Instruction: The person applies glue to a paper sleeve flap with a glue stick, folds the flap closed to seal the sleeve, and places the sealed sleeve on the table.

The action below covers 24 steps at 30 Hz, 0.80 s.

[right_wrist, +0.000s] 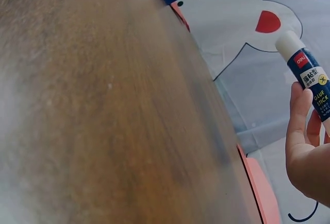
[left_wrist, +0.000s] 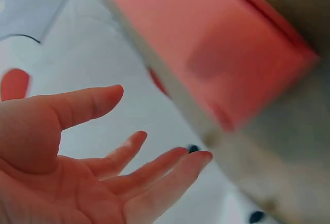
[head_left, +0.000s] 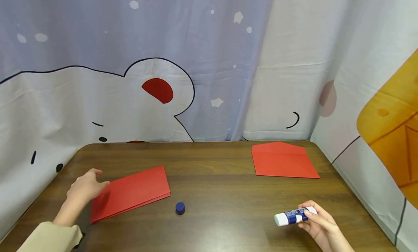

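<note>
My right hand [head_left: 318, 223] grips a blue and white glue stick [head_left: 294, 216] above the right front of the table; its printed label faces the right wrist view [right_wrist: 313, 80]. On the left, my left hand [head_left: 85, 188] hovers at the left end of a small stack of red envelopes [head_left: 134, 192], thumb and fingers spread apart with nothing between them. In the left wrist view those fingers [left_wrist: 165, 183] are extended beside the red stack. A dark blue cap [head_left: 180, 208] stands on the table just right of the stack.
A single red envelope [head_left: 284, 163] with its flap raised lies at the back right of the wooden table [head_left: 215, 194]. Printed curtains [head_left: 222, 63] hang close behind the table and along its sides.
</note>
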Available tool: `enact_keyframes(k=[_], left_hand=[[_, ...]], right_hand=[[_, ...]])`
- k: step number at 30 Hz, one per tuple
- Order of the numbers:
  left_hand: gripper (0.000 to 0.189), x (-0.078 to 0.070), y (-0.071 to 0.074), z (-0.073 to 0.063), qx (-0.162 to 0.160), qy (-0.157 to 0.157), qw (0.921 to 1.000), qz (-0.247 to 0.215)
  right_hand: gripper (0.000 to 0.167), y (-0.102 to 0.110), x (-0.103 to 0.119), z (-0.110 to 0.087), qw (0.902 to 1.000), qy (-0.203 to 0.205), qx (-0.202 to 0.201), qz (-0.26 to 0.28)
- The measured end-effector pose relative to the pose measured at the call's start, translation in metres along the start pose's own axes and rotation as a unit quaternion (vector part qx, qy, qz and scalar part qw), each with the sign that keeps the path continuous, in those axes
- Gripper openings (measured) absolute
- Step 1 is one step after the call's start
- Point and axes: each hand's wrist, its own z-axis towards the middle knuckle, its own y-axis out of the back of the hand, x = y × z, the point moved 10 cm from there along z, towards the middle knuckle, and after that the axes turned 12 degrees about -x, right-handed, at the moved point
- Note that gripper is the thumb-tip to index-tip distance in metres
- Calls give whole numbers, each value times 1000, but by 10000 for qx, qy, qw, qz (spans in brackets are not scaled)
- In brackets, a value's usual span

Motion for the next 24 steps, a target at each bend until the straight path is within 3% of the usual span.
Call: enact_keyframes(k=[6,12,18,24], left_hand=[[55,-75,15,-9,-519,-695,9953,-439],[43,-154,21,-14,-762,-1625,9763,-1206],[39,-212,13,-8,-674,-1940,9668,-1522],[40,-263,-4,-8,-573,-2117,9589,-1801]], right_hand=[[56,-1,2,2,9996,177,-76,-196],[54,4,6,4,9972,354,-463,-478],[49,10,12,4,9893,560,-1004,-903],[42,14,15,5,9785,580,-1499,-1289]])
